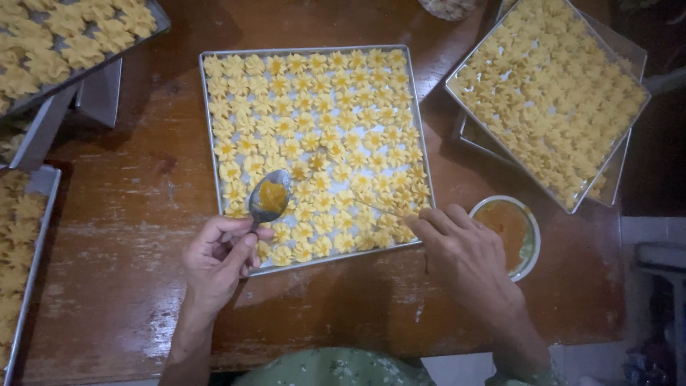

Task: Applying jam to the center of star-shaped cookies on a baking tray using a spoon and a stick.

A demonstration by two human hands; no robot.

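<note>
A square metal tray (209,93) in the middle of the wooden table is filled with rows of pale yellow flower-shaped cookies (321,129). My left hand (218,261) grips a metal spoon (269,196) by its handle at the tray's near-left corner; the spoon bowl holds orange jam and hovers over the cookies. My right hand (464,250) pinches a thin stick (375,208) whose tip reaches over the cookies near the tray's front right.
A small bowl of orange jam (511,232) sits right of my right hand. Two stacked trays of cookies (550,93) lie tilted at the upper right. More filled trays sit at the upper left (64,43) and along the left edge (21,236).
</note>
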